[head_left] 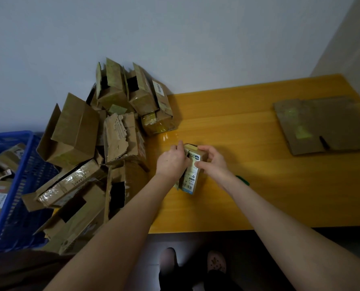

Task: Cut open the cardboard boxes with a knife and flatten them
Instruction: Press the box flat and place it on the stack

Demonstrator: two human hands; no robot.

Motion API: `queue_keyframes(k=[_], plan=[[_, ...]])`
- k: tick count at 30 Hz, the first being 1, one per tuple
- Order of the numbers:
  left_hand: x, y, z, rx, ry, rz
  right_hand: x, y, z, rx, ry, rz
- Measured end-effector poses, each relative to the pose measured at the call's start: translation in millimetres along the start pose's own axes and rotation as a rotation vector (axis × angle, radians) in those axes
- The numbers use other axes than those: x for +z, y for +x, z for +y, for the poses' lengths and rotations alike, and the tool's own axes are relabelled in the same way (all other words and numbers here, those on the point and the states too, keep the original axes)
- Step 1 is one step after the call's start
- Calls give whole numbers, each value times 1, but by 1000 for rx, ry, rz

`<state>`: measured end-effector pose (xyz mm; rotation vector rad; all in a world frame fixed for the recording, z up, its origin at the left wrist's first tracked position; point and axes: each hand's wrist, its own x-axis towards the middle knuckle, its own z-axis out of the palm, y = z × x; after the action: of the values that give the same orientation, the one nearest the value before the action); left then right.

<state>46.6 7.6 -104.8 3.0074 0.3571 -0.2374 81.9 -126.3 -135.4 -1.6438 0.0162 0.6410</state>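
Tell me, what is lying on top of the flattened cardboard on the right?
A slim dark object lies near the front edge of the flattened cardboard; it is too blurred to name. Anything under the cardboard is covered.

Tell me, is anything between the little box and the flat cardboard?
No, nothing visible. The left hand and right hand hold the little box; only bare table lies between it and the flat cardboard.

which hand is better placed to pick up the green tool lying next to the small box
Right hand, probably: the green tool lies on the table just beside its forearm. The left hand grips the small box on the opposite side and could steady it.
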Motion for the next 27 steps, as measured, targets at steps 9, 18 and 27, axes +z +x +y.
queue_keyframes(k=[9, 18, 27], plan=[[-9, 6, -14, 142, 38, -161, -4, -7, 5, 58, 7, -83], [-6, 4, -22, 102, -131, -158, 2, -9, 13, 145, 146, -62], [29, -9, -13, 90, 29, -142, -18, -2, 48, 81, -647, 181]])
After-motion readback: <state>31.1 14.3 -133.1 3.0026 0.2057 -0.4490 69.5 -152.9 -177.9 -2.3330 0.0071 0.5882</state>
